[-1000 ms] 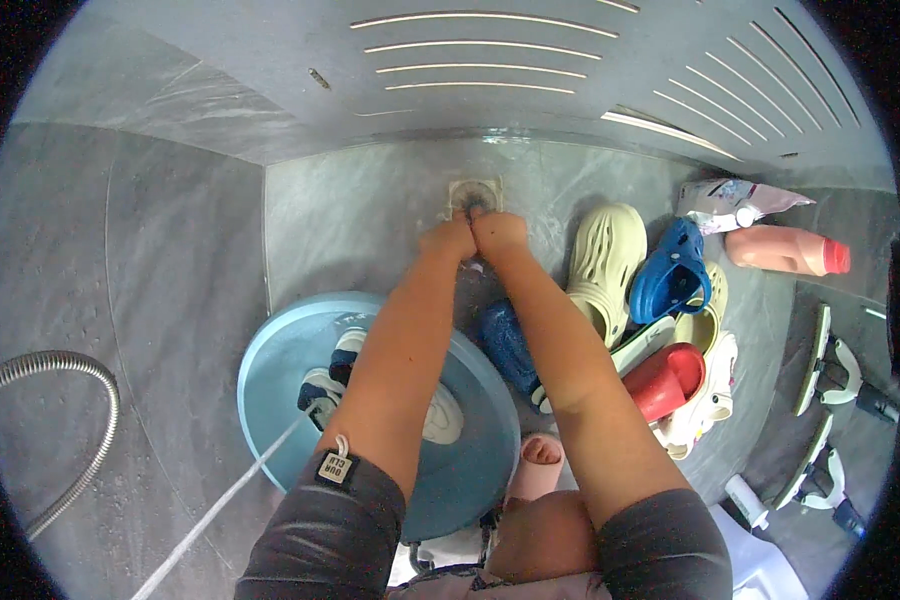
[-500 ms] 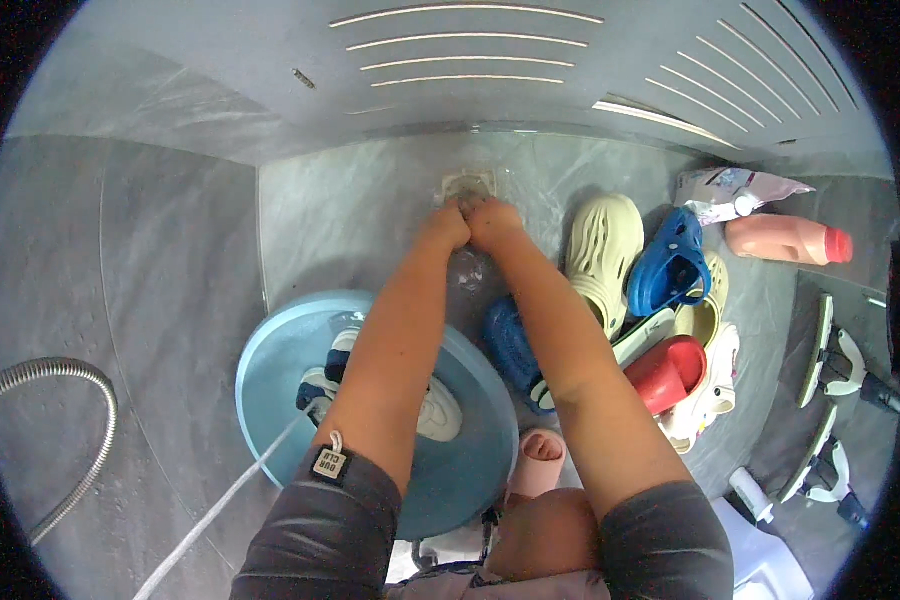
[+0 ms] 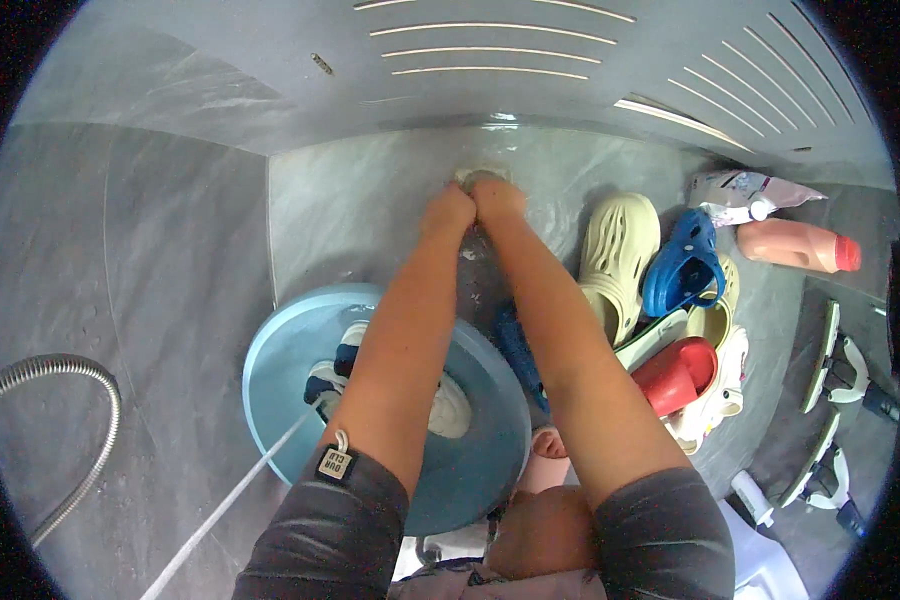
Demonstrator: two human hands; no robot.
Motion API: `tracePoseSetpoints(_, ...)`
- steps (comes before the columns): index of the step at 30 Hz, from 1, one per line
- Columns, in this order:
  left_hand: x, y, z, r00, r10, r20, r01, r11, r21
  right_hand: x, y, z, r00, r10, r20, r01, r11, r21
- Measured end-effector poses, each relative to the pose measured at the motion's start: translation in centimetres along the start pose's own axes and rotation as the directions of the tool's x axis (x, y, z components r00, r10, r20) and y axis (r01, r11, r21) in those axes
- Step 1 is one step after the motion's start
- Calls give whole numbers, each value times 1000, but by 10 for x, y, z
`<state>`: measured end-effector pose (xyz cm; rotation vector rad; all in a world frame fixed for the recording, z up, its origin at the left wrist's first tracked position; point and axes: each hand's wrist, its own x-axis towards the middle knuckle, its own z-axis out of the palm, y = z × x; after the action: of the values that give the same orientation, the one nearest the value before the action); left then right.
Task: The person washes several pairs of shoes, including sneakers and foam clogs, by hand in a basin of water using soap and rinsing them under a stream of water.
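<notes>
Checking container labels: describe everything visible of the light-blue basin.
The light-blue basin is broad and round, plastic-looking, with a smooth rim. It sits open side up on the gray floor. Dark-and-white shoes lie inside; water level is unclear. A pale streak, perhaps a water jet, crosses its left rim toward the shoes. The left forearm passes above, hiding part of it.

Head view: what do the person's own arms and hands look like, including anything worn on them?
The bare left hand and bare right hand wear no gloves, and no watch or bracelet shows. Dark grey fabric sleeves end near the elbows. A small square black-framed tag with printing hangs by a pale cord loop at the left cuff.
</notes>
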<state>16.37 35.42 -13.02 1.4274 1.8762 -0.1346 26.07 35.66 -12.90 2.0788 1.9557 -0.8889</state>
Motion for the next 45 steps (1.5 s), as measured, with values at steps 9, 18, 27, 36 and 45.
tracePoseSetpoints(9, -5, 13, -8, 999, -13, -32, 10, 996, -83, 29, 9, 26, 958, 284, 29, -282, 929, 241)
tracePoseSetpoints(18, 2, 3, -4, 998, 13, -63, -18, 996, -90, 2, 3, 16, 989, 83, -120, -70, 991, 115)
tracePoseSetpoints(27, 2, 4, -6, 1000, 1, -10, -2, 994, -106, 1, 6, 23, 992, 16, -124, -2, 993, 116)
tracePoseSetpoints(36, 15, -5, 7, 998, 16, -60, -22, 996, -87, -6, 1, 22, 991, 36, -130, -29, 998, 53)
tracePoseSetpoints(45, 18, -4, 1, 971, 154, -185, -226, 848, -479, -48, 2, -1, 782, -19, -623, 251, 924, 287)
